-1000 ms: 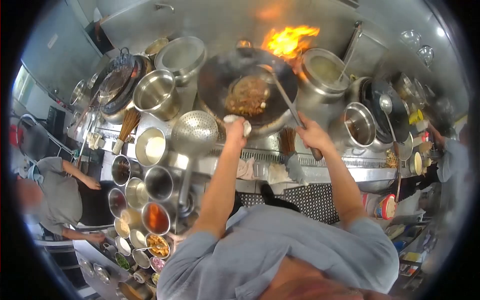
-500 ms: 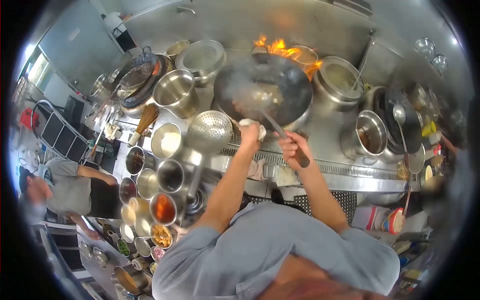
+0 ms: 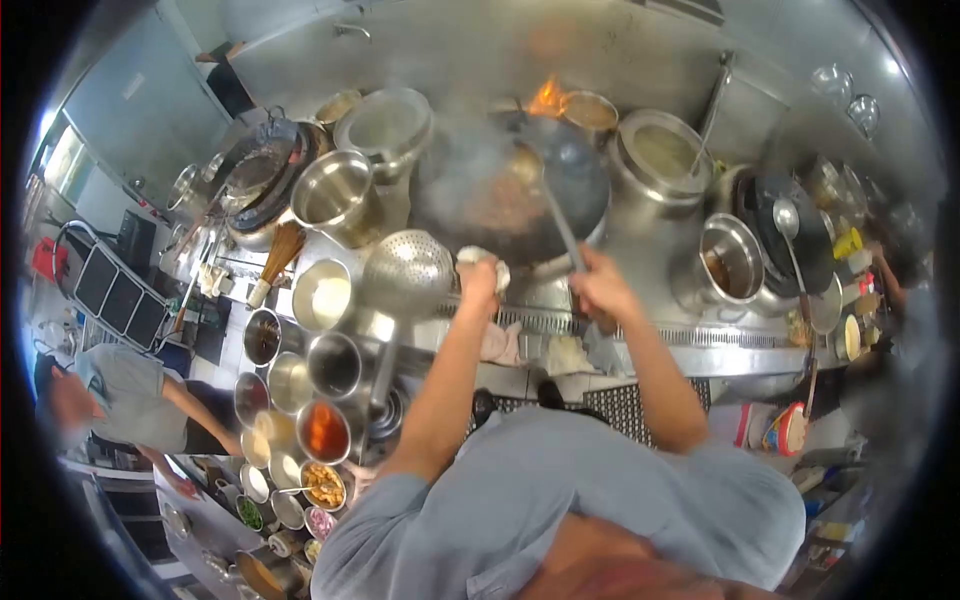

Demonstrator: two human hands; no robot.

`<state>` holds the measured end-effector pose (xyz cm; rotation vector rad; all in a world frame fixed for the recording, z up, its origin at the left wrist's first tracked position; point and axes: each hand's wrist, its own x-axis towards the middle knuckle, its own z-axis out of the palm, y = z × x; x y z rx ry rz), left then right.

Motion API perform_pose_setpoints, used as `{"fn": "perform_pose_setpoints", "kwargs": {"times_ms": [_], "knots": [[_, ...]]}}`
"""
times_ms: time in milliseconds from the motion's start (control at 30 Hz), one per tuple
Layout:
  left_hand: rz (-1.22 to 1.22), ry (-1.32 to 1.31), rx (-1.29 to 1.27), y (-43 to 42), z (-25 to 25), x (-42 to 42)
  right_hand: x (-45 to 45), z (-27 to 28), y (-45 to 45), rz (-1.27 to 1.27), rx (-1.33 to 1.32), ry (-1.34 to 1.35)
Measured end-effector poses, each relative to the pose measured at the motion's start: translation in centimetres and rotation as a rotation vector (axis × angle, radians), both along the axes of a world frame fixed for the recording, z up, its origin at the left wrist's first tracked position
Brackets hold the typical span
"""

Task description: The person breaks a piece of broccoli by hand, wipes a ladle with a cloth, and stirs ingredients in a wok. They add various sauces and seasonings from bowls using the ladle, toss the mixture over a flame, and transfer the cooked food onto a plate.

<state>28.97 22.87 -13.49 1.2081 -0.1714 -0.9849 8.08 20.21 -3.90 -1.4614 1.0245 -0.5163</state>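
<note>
A large dark wok [image 3: 582, 185] stands on the range, with brownish food [image 3: 503, 207] and steam inside. My left hand [image 3: 479, 283] is closed around a folded white cloth [image 3: 488, 257] at the wok's near rim; whether a wok handle lies under it is hidden. In my closed right hand [image 3: 605, 287] is the handle of a ladle [image 3: 560, 222]. Its round head rests in the far middle part of the wok, partly veiled by steam.
Flames [image 3: 547, 98] rise behind the wok. A perforated skimmer [image 3: 408, 268] lies left of my left hand, beside several metal pots of sauces. A lidded pot [image 3: 660, 158] and a tall steel pot [image 3: 731, 258] stand right. Another person [image 3: 135, 395] is at far left.
The flames behind the wok have shrunk. The ladle head has moved farther back in the wok, and the food lies spread nearer the middle. The whole view has shifted slightly.
</note>
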Motion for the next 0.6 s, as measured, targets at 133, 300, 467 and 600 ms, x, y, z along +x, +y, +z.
{"fn": "perform_pose_setpoints", "kwargs": {"times_ms": [133,300,467,600], "knots": [[-0.152,-0.283,0.184,1.9,5.2,-0.6,-0.1,-0.2,-3.3,-0.109,-0.246,0.311],[-0.118,-0.212,-0.012,-0.5,0.6,0.3,0.2,-2.1,-1.0,-0.060,0.034,0.055],[-0.026,-0.152,-0.070,-1.5,0.5,-0.3,0.4,-0.9,-3.4,-0.017,0.054,-0.028],[-0.015,-0.036,0.049,-2.8,0.6,0.3,1.9,0.5,-6.2,-0.051,-0.211,0.353]]}}
